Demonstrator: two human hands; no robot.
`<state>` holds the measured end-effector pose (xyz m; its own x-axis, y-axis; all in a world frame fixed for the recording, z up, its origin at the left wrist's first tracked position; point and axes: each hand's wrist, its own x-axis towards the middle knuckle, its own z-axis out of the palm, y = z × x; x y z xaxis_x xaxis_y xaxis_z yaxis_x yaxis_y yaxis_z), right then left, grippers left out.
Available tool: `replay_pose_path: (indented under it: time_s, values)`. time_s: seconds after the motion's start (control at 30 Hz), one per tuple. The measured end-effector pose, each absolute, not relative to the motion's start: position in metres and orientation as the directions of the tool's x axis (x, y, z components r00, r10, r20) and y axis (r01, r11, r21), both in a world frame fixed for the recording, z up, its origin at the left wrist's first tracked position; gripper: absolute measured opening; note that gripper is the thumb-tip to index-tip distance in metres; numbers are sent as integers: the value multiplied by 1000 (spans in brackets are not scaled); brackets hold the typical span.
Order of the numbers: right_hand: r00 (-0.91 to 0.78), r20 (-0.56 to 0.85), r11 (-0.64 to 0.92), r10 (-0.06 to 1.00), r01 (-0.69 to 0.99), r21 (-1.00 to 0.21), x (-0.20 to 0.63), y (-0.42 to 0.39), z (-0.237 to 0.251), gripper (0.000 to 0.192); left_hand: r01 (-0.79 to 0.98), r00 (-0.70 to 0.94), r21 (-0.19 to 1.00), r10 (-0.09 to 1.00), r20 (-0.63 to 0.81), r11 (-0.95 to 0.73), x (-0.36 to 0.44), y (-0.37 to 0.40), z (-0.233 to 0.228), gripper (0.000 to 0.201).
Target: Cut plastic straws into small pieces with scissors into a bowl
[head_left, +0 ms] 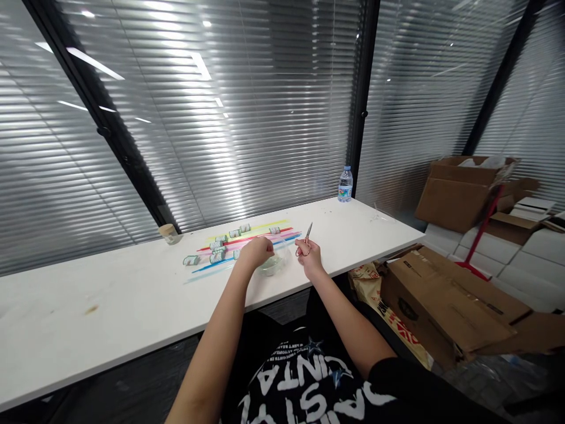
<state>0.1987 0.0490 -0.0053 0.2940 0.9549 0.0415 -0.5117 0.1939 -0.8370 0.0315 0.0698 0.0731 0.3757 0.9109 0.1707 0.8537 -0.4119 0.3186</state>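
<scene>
My right hand (pixel 310 258) holds a small pair of scissors (pixel 308 231) by the handles, blades pointing up and away from me. My left hand (pixel 258 251) is closed, fingers curled down, at the upper left of a clear round bowl (pixel 270 270); anything in its fingers is hidden. Something pale green shows inside the bowl. Beyond the hands lie thin coloured strands, among them a red strand (pixel 236 241), a yellow strand (pixel 269 224) and a blue strand (pixel 209 267). Several small rolls with green and white labels, such as this roll (pixel 191 260), lie among them.
On the white table (pixel 132 306), a lidded jar (pixel 168 232) stands at the back left and a water bottle (pixel 345 184) at the back right corner. Cardboard boxes (pixel 441 294) and a paper bag (pixel 375 288) crowd the floor to the right. Blinds line the glass wall behind.
</scene>
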Motion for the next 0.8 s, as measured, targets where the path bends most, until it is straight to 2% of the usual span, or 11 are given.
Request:
replay_pose_path:
  time_s: [0.13,0.3,0.8]
  values:
    - [283,49,193,958,-511,-838,199,49,-6,27,912,352,180,929,113,-368,34,64,79,15]
    - [282,48,194,958,-517,-834,199,49,-6,27,929,350,97,934,74,-356,35,60,85,22]
    - [274,46,186,961,-510,-840,201,49,-9,26,944,317,71,946,73,-322,39,50,95,32]
